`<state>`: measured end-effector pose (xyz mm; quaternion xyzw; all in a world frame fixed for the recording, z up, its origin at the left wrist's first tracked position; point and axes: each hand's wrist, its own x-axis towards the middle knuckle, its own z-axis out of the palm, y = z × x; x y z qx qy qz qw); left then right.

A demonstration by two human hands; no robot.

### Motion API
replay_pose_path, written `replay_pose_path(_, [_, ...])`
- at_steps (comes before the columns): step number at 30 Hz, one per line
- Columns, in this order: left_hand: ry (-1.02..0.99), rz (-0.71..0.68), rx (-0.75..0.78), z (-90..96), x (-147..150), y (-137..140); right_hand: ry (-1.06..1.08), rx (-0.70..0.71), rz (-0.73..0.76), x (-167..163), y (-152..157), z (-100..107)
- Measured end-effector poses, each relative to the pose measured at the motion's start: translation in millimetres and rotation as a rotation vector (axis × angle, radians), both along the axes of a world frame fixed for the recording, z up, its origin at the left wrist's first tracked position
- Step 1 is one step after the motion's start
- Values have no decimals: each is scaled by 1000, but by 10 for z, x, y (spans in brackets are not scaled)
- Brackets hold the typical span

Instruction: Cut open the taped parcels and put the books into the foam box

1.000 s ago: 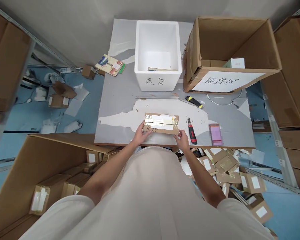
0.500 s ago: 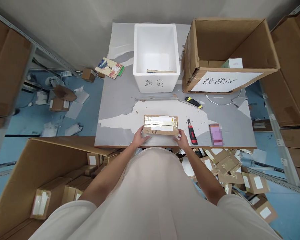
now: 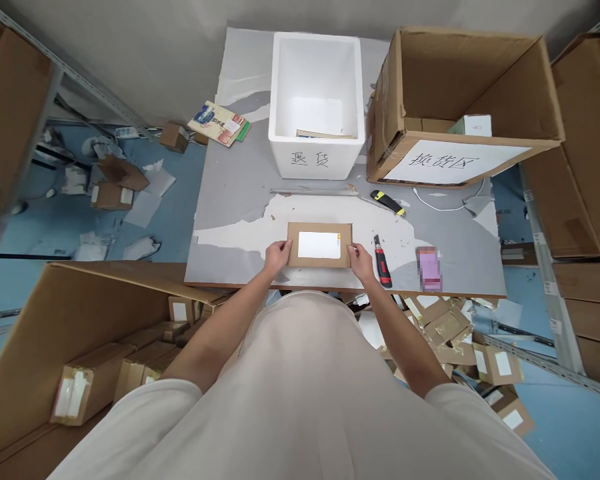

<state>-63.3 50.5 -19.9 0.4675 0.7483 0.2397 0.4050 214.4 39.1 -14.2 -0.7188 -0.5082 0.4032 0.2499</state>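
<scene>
In the head view, the fingers of our left hand and right hand grasp opposite ends of the cardboard box, its white label facing us, by the worktop's near edge; the red-and-black knife lies beside our right hand.

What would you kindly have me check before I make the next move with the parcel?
1. Both hands on the parcel: ok; left hand and right hand grip opposite ends.
2. White label facing up: ok.
3. Underside of the parcel sound: cannot tell; it is hidden.
4. Red knife well away from the hands: not ok; it lies just beside the right hand.
5. Red knife's blade fully retracted: cannot tell; too small to judge.
6. Foam box and big carton open at the top: ok, both.
</scene>
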Motion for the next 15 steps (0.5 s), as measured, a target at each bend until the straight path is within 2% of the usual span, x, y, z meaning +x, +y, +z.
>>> replay_pose_path(3, [-42, 1, -12, -100, -30, 32, 53, -22, 4, 47, 0, -73])
replay_pose_path(9, [-406, 105, -77, -298, -153, -205, 267, -82, -53, 231, -192, -248])
replay_pose_path(15, [-516, -33, -51, -362, -214, -545, 230, -100, 79, 273, -399, -376])
